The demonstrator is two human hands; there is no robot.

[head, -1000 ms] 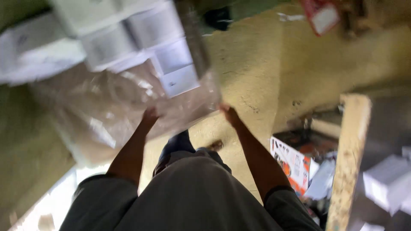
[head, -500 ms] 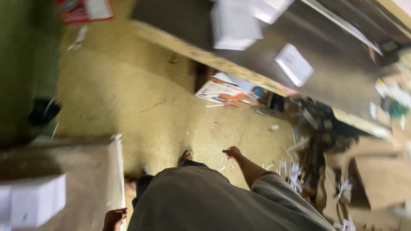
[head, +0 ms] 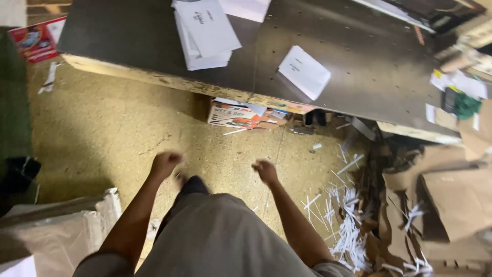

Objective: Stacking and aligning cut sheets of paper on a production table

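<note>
So the view swings round from half a second back: the plastic-wrapped bundle the hands were carrying a second ago is out of them, and the counter now fills the top of the frame instead of the corner.

Closest in, the person's grey-clad body takes up the bottom middle and hides the floor under it. The plastic-wrapped bundle sits at bottom left, cut off by the edge, so what's inside is hard to make out. Both arms hang out in front over the floor. The left hand is curled loosely and blurred, holding nothing. The right hand is curled the same way, also holding nothing. Neither touches anything; a dark shoe pokes out between them.

To the right there's a heap of white paper strips scattered on the yellowish floor, next to flattened brown cardboard that runs off the frame.

Farther out, a printed carton is tucked half under the counter, so its contents can't be seen. On the dark counter lie a stack of white sheets and a single white packet, well apart. The far right corner is a blurry clutter.
</note>
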